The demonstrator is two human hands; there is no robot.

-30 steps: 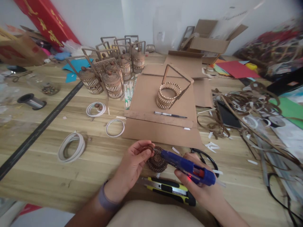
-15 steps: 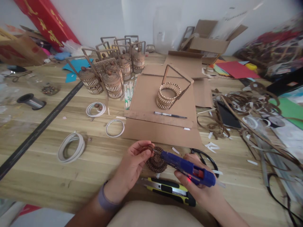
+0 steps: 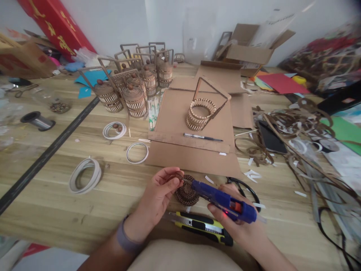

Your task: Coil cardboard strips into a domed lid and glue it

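My left hand (image 3: 160,192) pinches a thin cardboard strip (image 3: 175,176) just above the coiled disc (image 3: 184,195), which lies on the worktop (image 3: 84,218) near my lap. My right hand (image 3: 239,222) is closed around the glue gun (image 3: 225,201), its nozzle at the strip, close to my fingertips. Hot glue could burn those fingers, I think, or drip onto the knife (image 3: 201,224) just below.

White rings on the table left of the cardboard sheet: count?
3. A ring holding brown beads, near the baskets; a thin ring beside the cardboard; a thick ring farthest left. More may hide among the scraps on the right.
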